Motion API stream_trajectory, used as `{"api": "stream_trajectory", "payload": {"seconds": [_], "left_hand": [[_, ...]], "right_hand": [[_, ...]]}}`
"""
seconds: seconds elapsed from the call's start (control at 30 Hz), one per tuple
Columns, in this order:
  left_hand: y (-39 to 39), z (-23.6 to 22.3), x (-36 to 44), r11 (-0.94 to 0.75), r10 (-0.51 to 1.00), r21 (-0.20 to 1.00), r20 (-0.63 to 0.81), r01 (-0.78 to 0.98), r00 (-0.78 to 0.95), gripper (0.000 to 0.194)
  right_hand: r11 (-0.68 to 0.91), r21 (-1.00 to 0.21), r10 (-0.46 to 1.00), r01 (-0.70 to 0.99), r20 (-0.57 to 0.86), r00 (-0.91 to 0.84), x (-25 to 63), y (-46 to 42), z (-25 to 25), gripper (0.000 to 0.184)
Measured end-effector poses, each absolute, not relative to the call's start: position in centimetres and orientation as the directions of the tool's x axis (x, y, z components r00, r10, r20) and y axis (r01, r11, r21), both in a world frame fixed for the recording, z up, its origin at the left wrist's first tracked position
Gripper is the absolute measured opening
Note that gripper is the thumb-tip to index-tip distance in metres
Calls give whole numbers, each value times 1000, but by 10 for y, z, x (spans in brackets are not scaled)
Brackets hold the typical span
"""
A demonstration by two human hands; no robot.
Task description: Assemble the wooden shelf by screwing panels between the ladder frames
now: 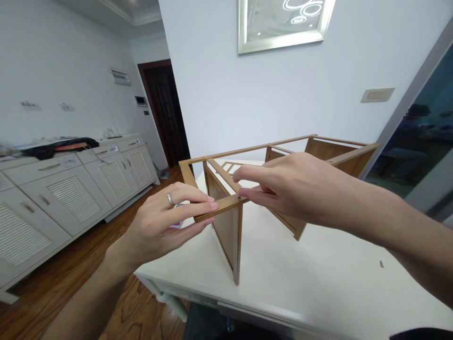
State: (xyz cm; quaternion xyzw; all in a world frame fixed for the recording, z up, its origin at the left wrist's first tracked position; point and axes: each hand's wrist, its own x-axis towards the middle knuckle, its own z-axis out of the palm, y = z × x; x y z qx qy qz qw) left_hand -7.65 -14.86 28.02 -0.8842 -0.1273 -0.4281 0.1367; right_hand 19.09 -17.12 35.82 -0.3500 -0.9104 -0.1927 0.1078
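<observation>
A wooden rack frame [255,150] with upright panels stands on the white table, its long rails on top. My left hand [170,215], a ring on one finger, grips the near left end of the front rail [226,204] between thumb and fingers. Bent over the joint where that rail meets a panel [228,231] is my right hand [279,182]. Its thumb and forefinger are pinched close together beside a small dark screw or hole [239,197]; anything between them is too small to make out. On the table at right lies a small screw [381,263].
The white table [283,288] has its front edge close to me. Further panels [288,222] of the rack reach back to the right. A white cabinet [81,189] with cluttered top lines the left wall. Behind a glass door at right, a person [414,127] shows dimly.
</observation>
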Motion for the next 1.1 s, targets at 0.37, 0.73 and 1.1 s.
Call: {"api": "stream_trajectory", "payload": {"seconds": [0.37, 0.73, 1.1], "left_hand": [[-147, 277, -79, -934, 111, -122, 794, 336, 598, 33], [-147, 277, -79, -937, 110, -117, 797, 330, 594, 32], [-145, 274, -79, -939, 119, -106, 793, 327, 598, 35]], "right_hand": [[681, 479, 358, 554, 443, -822, 211, -186, 331, 37], [730, 491, 221, 476, 490, -843, 226, -194, 329, 31], [735, 504, 203, 454, 475, -856, 232, -194, 334, 33]]}}
